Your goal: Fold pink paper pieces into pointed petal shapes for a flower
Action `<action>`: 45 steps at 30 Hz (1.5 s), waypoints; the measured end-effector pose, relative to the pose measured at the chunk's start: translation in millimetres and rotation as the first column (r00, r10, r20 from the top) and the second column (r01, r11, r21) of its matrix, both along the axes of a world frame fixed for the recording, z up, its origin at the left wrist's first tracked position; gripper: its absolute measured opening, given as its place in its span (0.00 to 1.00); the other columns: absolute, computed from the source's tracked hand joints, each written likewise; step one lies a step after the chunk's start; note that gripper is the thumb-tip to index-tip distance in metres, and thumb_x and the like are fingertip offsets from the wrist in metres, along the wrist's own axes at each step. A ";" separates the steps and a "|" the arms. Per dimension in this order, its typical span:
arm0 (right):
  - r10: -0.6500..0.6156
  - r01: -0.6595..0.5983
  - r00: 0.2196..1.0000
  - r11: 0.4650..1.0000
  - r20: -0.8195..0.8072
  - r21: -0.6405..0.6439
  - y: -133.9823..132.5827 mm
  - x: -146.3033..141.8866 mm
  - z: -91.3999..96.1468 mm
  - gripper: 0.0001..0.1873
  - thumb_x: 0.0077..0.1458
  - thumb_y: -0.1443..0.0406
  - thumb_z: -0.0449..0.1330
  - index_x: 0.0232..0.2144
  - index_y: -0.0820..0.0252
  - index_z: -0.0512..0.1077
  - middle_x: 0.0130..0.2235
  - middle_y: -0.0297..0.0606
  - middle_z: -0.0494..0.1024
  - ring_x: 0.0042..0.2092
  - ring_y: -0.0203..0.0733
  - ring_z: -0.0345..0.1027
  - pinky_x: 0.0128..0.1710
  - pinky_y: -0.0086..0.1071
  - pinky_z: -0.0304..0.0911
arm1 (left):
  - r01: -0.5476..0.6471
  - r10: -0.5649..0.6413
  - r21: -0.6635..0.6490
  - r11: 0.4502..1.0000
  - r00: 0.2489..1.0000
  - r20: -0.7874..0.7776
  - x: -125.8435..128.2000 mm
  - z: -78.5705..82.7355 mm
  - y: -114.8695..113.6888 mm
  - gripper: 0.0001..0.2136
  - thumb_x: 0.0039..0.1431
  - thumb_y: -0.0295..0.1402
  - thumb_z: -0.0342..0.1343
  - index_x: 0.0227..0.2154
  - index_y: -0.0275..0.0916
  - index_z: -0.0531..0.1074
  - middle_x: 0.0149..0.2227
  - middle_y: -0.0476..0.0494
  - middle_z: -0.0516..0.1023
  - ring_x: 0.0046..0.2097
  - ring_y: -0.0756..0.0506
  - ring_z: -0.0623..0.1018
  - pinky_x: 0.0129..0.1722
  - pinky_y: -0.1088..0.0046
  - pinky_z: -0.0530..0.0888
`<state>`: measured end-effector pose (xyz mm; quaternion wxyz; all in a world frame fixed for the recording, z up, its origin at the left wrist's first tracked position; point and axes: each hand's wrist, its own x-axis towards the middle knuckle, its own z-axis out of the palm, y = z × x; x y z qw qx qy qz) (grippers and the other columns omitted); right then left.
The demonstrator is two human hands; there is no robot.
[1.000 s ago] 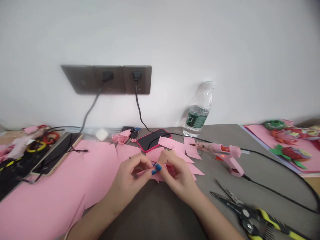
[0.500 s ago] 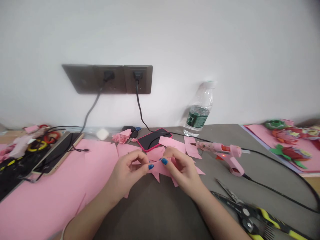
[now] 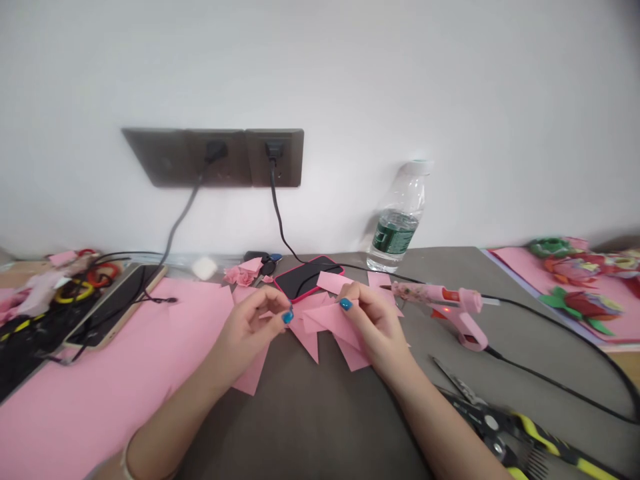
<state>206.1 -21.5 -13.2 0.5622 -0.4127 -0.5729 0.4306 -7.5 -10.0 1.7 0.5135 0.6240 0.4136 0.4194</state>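
A folded piece of pink paper (image 3: 327, 320) lies between my hands, over the grey table top. My left hand (image 3: 250, 333) pinches its left corner between thumb and fingers. My right hand (image 3: 375, 323) grips its right side, with the blue-painted thumbnail on top. Jagged pink paper points (image 3: 305, 340) hang below the fold, and another pink piece (image 3: 250, 380) sticks out under my left hand. Right of my right hand lies a pink hot glue gun (image 3: 440, 300) with its red light on.
A large pink sheet (image 3: 100, 393) covers the table's left side, beside a tablet (image 3: 115, 307) under black cables. A black phone in a pink case (image 3: 300, 283) lies ahead. Yellow-handled pliers (image 3: 500, 427) lie front right. Paper flowers (image 3: 580, 300) sit far right; a water bottle (image 3: 397, 227) stands by the wall.
Both hands have moved up the picture toward the phone. The paper has shifted with them, and its folded layers now show more openly between my hands.
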 end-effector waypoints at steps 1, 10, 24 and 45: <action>0.024 -0.025 1.000 0.999 -0.009 -0.022 -1.2 -2.4 0.2 0.22 0.61 0.49 0.58 0.23 0.56 0.61 0.25 0.30 0.58 0.27 0.38 0.49 0.27 0.31 0.48 | 0.012 -0.012 0.024 1.000 1.000 0.009 1.8 -1.4 -2.5 0.05 0.59 0.35 0.60 0.34 0.39 0.74 0.35 0.45 0.76 0.38 0.47 0.77 0.38 0.72 0.77; 0.099 -0.100 0.995 0.993 -0.015 -0.067 -4.0 -6.9 -1.1 0.21 0.62 0.51 0.58 0.23 0.56 0.60 0.26 0.30 0.58 0.27 0.37 0.50 0.27 0.31 0.48 | -0.018 0.062 0.261 0.965 0.985 -0.161 4.8 -2.1 -8.0 0.03 0.56 0.28 0.64 0.32 0.41 0.81 0.32 0.47 0.83 0.33 0.48 0.80 0.34 0.76 0.76; 0.122 -0.117 0.991 0.990 0.063 -0.075 -4.6 -12.4 -2.7 0.07 0.54 0.63 0.65 0.26 0.57 0.75 0.29 0.36 0.80 0.32 0.41 0.72 0.35 0.33 0.66 | 0.005 0.013 0.191 0.982 0.996 -0.089 5.6 -1.9 -8.7 0.06 0.54 0.25 0.64 0.29 0.43 0.83 0.30 0.50 0.85 0.32 0.51 0.81 0.33 0.81 0.75; 0.164 -0.161 0.986 0.983 0.039 -0.086 -8.3 -14.9 -1.0 0.11 0.57 0.62 0.64 0.24 0.58 0.73 0.26 0.33 0.75 0.29 0.38 0.68 0.32 0.31 0.63 | 0.004 0.001 0.093 0.996 0.999 -0.049 7.0 1.0 -11.1 0.07 0.53 0.25 0.62 0.27 0.43 0.84 0.26 0.49 0.82 0.27 0.50 0.78 0.27 0.79 0.74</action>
